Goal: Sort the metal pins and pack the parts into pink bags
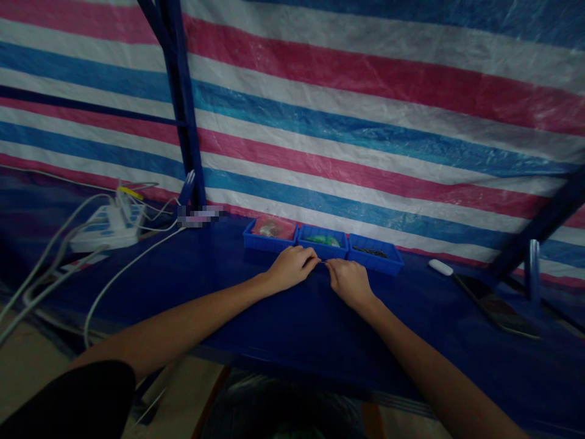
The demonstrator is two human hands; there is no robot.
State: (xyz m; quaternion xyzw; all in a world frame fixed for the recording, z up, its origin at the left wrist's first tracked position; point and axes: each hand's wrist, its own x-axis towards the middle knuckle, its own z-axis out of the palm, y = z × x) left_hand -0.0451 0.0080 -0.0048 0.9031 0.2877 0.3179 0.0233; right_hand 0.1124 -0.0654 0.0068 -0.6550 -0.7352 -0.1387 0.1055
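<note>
My left hand (293, 267) and my right hand (350, 280) meet over the blue tabletop, both pinched closed. Between their fingertips runs a small thin dark piece (323, 262), too small to name, held at one end by each hand. Just behind the hands stand three blue bins in a row. The left bin (266, 244) holds a reddish plastic bag (274, 228). In the middle bin (321, 249) lies a green and clear plastic packet (322, 240). Dark thin pieces (370, 252) lie in the right bin (377, 263).
On the left sits a white power strip (107, 227) with plugs and cables (119, 277) trailing over the table edge. A dark phone (496, 305) and a small white case (440, 267) lie on the right. Blue metal posts (183, 110) and a striped sheet (342, 122) stand behind.
</note>
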